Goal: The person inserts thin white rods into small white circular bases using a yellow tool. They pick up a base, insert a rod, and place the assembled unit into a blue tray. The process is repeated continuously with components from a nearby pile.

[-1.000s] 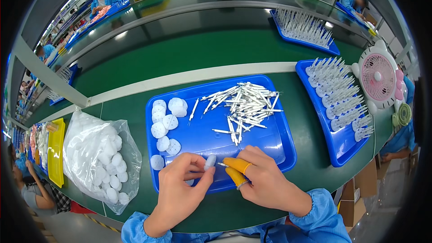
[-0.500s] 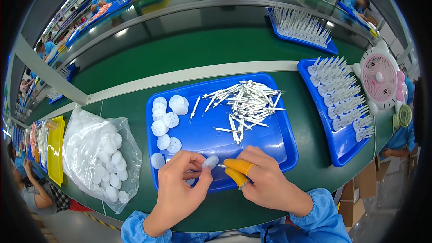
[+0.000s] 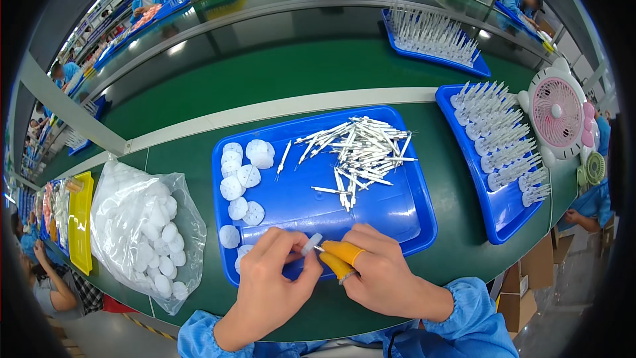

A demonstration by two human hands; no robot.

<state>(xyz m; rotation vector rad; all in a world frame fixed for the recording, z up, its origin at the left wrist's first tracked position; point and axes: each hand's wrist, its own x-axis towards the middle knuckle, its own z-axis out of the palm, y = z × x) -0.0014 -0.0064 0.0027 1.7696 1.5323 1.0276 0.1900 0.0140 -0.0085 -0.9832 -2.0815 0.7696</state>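
Observation:
My left hand (image 3: 277, 278) pinches a small white round disc (image 3: 311, 244) over the near edge of a blue tray (image 3: 397, 215). My right hand (image 3: 376, 272), with yellow finger cots on thumb and forefinger, holds a thin white stick whose tip meets the disc. A pile of thin white sticks (image 3: 361, 152) lies in the tray's far right part. Several white discs (image 3: 240, 176) lie along the tray's left side.
A clear plastic bag of white discs (image 3: 142, 229) lies left of the tray. A second blue tray (image 3: 493, 152) with assembled sticks sits to the right, a pink fan (image 3: 556, 116) beyond it. A yellow tray (image 3: 81, 222) is far left. Other people work at surrounding benches.
Both hands stay at the tray's near edge; the disc and stick have been brought together between the fingertips with only small finger movements.

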